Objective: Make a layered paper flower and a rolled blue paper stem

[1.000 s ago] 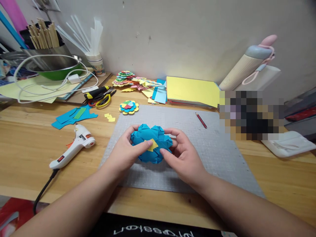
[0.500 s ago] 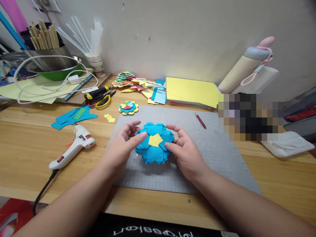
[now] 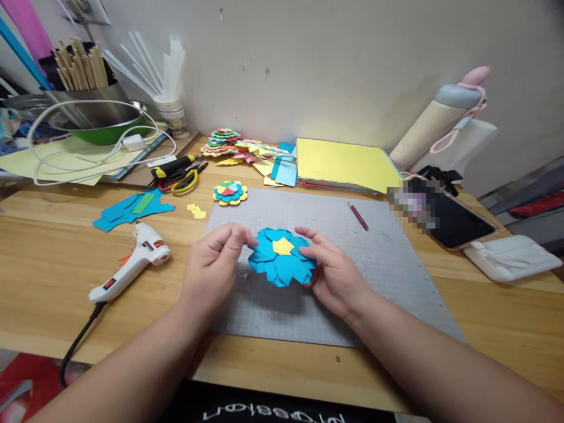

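Observation:
A blue paper flower (image 3: pixel 282 267) with a yellow pentagon-like centre (image 3: pixel 283 245) is held up over the grey cutting mat (image 3: pixel 388 282). My right hand (image 3: pixel 337 273) grips its right side, the thumb on top and other fingers partly hidden beneath. At the left rim, my left hand (image 3: pixel 215 261) pinches the edge of a petal between thumb and fingers. A small multicoloured layered paper flower (image 3: pixel 230 192) lies behind, at the mat's far left corner. Several small yellow paper pieces (image 3: pixel 196 211) rest left of the mat.
A white hot glue gun (image 3: pixel 132 258) with a black cord lies on the left, near blue paper scraps (image 3: pixel 126 208). Scissors (image 3: pixel 184 182) and yellow paper sheets (image 3: pixel 348 161) sit farther back. A pencil (image 3: pixel 358 215) is on the mat; a phone (image 3: pixel 458 220) lies at right.
The flower has tilted and shifted slightly right. My left hand has gone from spread fingers at its side to a pinch on the left rim; my right hand keeps its hold.

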{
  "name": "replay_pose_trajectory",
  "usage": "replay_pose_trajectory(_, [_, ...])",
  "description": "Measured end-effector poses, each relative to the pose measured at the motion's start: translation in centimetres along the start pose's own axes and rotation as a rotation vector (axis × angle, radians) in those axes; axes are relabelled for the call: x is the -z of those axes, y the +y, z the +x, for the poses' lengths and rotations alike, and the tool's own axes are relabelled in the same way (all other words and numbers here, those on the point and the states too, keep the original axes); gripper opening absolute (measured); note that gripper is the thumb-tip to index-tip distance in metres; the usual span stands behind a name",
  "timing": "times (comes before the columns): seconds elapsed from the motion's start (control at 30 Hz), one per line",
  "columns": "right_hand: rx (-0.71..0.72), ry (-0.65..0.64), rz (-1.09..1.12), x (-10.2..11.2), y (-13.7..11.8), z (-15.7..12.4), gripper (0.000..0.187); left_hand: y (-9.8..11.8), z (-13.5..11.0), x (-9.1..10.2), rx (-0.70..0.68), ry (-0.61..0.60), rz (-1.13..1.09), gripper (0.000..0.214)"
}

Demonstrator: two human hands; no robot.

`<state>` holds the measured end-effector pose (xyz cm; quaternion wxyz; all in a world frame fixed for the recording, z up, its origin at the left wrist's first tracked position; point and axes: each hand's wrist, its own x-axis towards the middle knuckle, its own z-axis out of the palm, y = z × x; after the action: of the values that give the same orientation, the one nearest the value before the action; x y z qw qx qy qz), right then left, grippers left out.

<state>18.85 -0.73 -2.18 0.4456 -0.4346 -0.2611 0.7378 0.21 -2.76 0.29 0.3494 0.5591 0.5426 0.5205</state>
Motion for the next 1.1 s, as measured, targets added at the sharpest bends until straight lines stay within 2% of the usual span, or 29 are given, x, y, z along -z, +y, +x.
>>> replay_pose_trajectory(0.07, [-0.063,-0.012,0.059,0.11,-0.15,0.2,0.044,-0.02,-0.07,0.18,-0.071,0.021,-0.009,0.037])
replay_pose_trajectory(0.13, [-0.15,-0.025,0.128,0.26,-0.39,0.4,0.04,-0.15,-0.03,0.4,-0.152,0.018,0.043,0.02])
replay_pose_trajectory(0.17, [-0.201,-0.038,0.159,0.33,-0.52,0.48,0.039,-0.21,0.0,0.49,-0.197,0.001,0.09,0.02])
replay_pose_trajectory(0.27, [-0.297,-0.122,0.191,0.51,-0.74,0.56,0.034,-0.27,0.03,0.55,-0.331,-0.121,0.293,0.044])
replay_pose_trajectory(0.37, [-0.256,-0.204,0.151,0.47,-0.6,0.34,0.033,-0.22,-0.16,0.35,-0.45,-0.201,0.539,0.045])
replay_pose_trajectory(0.43, [-0.224,-0.223,0.116,0.35,-0.43,0.12,0.035,-0.23,-0.33,0.21,-0.557,-0.174,0.643,0.035])
replay_pose_trajectory(0.53, [-0.213,-0.231,0.081,0.18,-0.28,-0.14,0.038,-0.32,-0.48,0.14,-0.675,-0.131,0.693,0.026])
replay_pose_trajectory(0.73, [-0.206,-0.251,0.065,0.06,-0.24,-0.35,0.039,-0.49,-0.45,0.2,-0.743,-0.136,0.707,0.013])
replay_pose_trajectory(0.93, [-0.119,-0.193,0.037,-0.11,-0.1,-0.09,0.03,-0.42,-0.55,0.28,-0.753,-0.025,0.638,0.008])
replay_pose_trajectory(1.0, [-0.018,-0.151,-0.022,-0.06,-0.05,-0.06,0.032,-0.32,-0.61,0.37,-0.752,0.009,0.61,0.009])
replay_pose_trajectory(1.1, [0.233,-0.118,-0.15,0.17,-0.06,-0.37,0.03,-0.17,-0.66,0.46,-0.75,0.023,0.588,0.008])
